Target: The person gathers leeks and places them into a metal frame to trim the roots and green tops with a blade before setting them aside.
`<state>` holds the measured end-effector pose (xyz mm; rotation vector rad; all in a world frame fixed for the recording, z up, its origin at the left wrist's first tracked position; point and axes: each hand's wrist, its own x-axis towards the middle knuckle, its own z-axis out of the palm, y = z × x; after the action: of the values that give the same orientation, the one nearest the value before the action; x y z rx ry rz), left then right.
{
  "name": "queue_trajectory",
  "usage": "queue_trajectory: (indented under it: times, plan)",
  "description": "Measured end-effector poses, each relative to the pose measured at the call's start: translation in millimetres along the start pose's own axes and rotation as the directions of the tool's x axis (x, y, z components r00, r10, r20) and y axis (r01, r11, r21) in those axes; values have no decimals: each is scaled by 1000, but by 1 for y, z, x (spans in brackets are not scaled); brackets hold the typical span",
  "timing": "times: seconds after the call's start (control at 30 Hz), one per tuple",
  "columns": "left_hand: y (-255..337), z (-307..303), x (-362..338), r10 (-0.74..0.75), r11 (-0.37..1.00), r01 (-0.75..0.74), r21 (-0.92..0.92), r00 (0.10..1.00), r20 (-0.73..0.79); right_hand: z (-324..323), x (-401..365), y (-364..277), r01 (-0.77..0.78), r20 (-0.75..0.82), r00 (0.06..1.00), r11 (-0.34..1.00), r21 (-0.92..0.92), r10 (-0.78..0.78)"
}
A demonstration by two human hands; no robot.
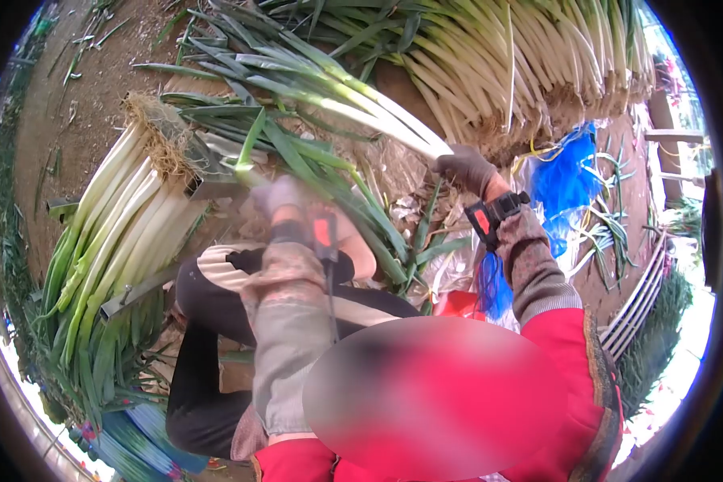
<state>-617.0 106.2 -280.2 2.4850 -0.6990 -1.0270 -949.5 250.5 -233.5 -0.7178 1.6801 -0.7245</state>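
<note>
My right hand (466,169), in a dark glove, is closed round the white root ends of a few long leeks (369,104). Their green leaves stretch away to the upper left. My left hand (279,197) is smeared by motion, so its fingers cannot be made out. It is beside a pale green stalk (249,170) and loose green leaves (297,153). Left of it, a thick bundle of leeks (128,193) lies over a metal frame (140,293), with its roots (165,140) at the top.
A large pile of leeks (530,56) fills the upper right, roots toward me. Blue plastic strands (566,177) hang beside clear plastic at the right. Leaf scraps (610,233) lie on the soil floor (56,145). My bent legs (209,386) are below the left arm.
</note>
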Motion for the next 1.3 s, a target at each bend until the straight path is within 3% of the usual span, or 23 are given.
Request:
queue_trajectory:
  times: [0.07,0.17,0.2,0.23,0.3,0.33,0.4,0.5,0.53,0.57,0.63,0.67,0.73,0.77,0.87,0.93,1.0,1.03,1.07,1.17,1.23,1.27,1.3]
  plan:
    - [12,-13,-31,273,955,-297,-4,873,405,14,-16,-7,466,162,878,727,-504,-450]
    - [7,23,-49,285,933,-354,68,839,464,40,-56,-32,538,220,843,756,-373,-491]
    - [2,35,-53,275,927,-360,104,842,464,48,-65,-34,522,197,853,788,-327,-484]
    - [4,41,-53,269,930,-357,87,825,497,57,-85,-67,39,100,995,987,-157,-23]
    - [1,45,-49,251,938,-341,62,791,557,59,-82,-59,42,91,995,986,-160,-28]
    - [2,42,-56,148,989,-111,-98,737,659,61,-79,-53,44,90,995,986,-158,-30]
    - [8,34,-78,26,869,409,-279,525,851,65,-78,-50,54,109,994,974,-220,-30]
    - [18,46,-51,121,700,641,-315,329,937,69,-81,-66,-41,161,980,908,-418,118]
    - [22,41,-49,151,649,703,-290,256,955,72,-82,-64,-34,164,982,933,-359,99]
    - [27,43,-66,119,661,630,-408,448,886,75,-81,-62,-19,166,984,953,-301,72]
    - [16,59,-61,58,799,476,-368,548,835,75,-72,-44,49,178,984,970,-240,-5]
    - [10,66,-59,35,859,394,-327,592,805,63,-55,-14,529,408,848,595,-605,-339]
    - [14,53,-66,-9,798,521,-305,516,857,61,-45,1,668,355,743,586,-459,-568]
    - [16,48,-69,7,759,577,-301,456,890,63,-43,3,383,271,913,871,-308,-305]
    - [4,53,-60,51,804,525,-279,406,912,61,-30,3,700,387,710,534,-473,-588]
    - [1,61,-48,51,865,438,-245,409,911,68,-23,12,585,403,810,621,-522,-425]
    - [0,62,-48,68,891,371,-261,459,886,94,-52,-39,209,175,970,952,-225,-172]
    - [-1,65,-52,97,865,382,-326,510,854,91,-61,-65,121,224,972,961,-247,-65]
    - [0,67,-57,125,834,387,-393,561,818,91,-58,-61,232,269,952,920,-317,-148]
    - [6,51,-71,231,806,462,-369,329,916,96,-88,-60,293,135,956,835,-466,-260]
    - [-48,169,-33,487,868,-374,-326,514,706,105,-76,-42,400,109,907,746,-533,-408]
    - [-40,149,-45,385,848,131,-514,516,765,98,-73,-36,344,108,936,807,-480,-334]
    - [-18,121,-57,283,817,320,-479,501,818,92,-69,-30,279,107,960,860,-427,-259]
